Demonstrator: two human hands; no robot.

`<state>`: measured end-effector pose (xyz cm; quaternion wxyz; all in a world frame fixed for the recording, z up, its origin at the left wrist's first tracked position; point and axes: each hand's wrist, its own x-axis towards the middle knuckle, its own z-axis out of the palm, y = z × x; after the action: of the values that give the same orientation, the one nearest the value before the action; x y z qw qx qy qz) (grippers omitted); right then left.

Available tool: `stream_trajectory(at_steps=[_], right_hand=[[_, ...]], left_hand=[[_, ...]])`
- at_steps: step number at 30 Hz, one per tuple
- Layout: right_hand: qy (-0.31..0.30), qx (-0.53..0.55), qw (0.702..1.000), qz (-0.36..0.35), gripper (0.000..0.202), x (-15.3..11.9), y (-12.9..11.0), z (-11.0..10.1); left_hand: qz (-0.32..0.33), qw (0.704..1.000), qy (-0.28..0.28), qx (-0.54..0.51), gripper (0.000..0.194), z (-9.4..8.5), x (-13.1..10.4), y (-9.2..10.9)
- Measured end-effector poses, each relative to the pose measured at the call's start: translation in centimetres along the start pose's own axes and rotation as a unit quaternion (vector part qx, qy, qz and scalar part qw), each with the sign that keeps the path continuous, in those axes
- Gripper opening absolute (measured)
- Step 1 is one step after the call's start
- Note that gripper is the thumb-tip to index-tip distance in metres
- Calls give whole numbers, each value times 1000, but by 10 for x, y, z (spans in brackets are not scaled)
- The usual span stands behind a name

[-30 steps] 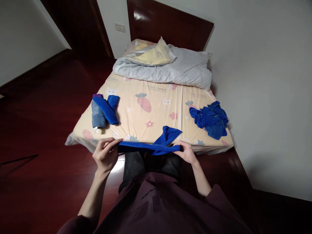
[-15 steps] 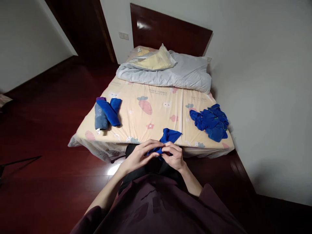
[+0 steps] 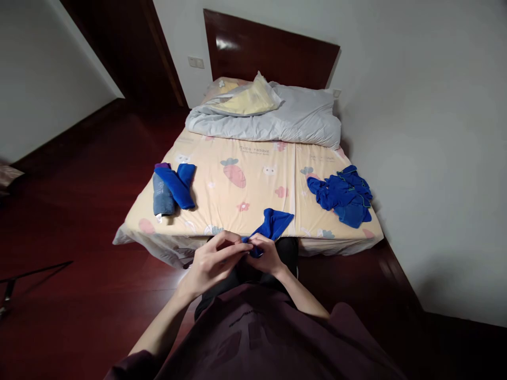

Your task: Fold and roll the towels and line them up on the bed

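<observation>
A small blue towel (image 3: 273,224) lies partly over the bed's front edge, its near end gathered between my hands. My right hand (image 3: 266,257) is closed on that end, fingers bent round the fabric. My left hand (image 3: 216,262) has its thumb and fingertips pinched together at the towel's left tip, touching the right fingers. On the bed to the left are a rolled grey-blue towel (image 3: 163,195) and rolled blue towels (image 3: 176,186), one leaning across the grey-blue one. At the right is a crumpled heap of blue towels (image 3: 344,195) with green edging.
The bed (image 3: 222,206) has a yellow sheet printed with carrots. A folded grey quilt (image 3: 261,124) lies towards the dark wooden headboard (image 3: 273,50). White wall (image 3: 428,158) runs along the right side. A thin black stand leg (image 3: 35,269) reaches over the floor at left.
Both hands have shifted slightly left and down, pulling the towel's near end with them. My left hand has moved off the fabric's middle to its tip, and more of the towel shows.
</observation>
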<state>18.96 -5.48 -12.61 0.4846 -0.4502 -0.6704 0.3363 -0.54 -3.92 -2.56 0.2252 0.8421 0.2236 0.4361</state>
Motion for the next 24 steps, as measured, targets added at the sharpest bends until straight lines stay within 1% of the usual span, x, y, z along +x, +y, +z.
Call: stream_trajectory(at_steps=[2, 3, 4, 6, 7, 9, 11, 12, 14, 15, 17, 19, 21, 24], right_hand=[[15, 9, 1000, -2, 10, 1, -4, 8], [39, 15, 999, 0, 11, 1, -6, 9], [72, 23, 997, 6, 11, -1, -8, 10], [156, 43, 986, 22, 12, -5, -12, 5], [200, 47, 978, 26, 13, -7, -13, -1], [273, 25, 962, 11, 15, -13, -18, -15], [324, -44, 944, -36, 13, -15, -25, -32], [335, -91, 936, -66, 11, -15, -29, -41], [325, -183, 919, -126, 8, -10, -37, -57], [306, -218, 915, -150, 8, -5, -39, -64], [250, -252, 919, -172, 12, 5, -40, -71], [198, -247, 933, -169, 12, 16, -35, -72], [165, -225, 949, -149, 10, 27, -26, -68], [165, -202, 960, -103, 8, 45, -8, -61]], left_hand=[[11, 999, 43, 16, 34, -4, 1, 5], [17, 997, 69, 31, 32, -7, 2, 8], [21, 994, 96, 51, 30, -10, 4, 10], [26, 985, 144, 91, 27, -18, 8, 12], [29, 981, 160, 106, 27, -22, 10, 12], [35, 977, 169, 124, 28, -30, 14, 10], [48, 974, 174, 136, 29, -37, 18, 9], [57, 971, 182, 143, 30, -39, 20, 8], [80, 964, 201, 155, 33, -41, 24, 8], [94, 960, 208, 163, 34, -42, 27, 8], [120, 952, 214, 184, 35, -44, 33, 7], [140, 943, 220, 209, 34, -45, 40, 4], [149, 936, 225, 225, 34, -46, 47, 1], [155, 934, 224, 233, 38, -50, 53, -2]])
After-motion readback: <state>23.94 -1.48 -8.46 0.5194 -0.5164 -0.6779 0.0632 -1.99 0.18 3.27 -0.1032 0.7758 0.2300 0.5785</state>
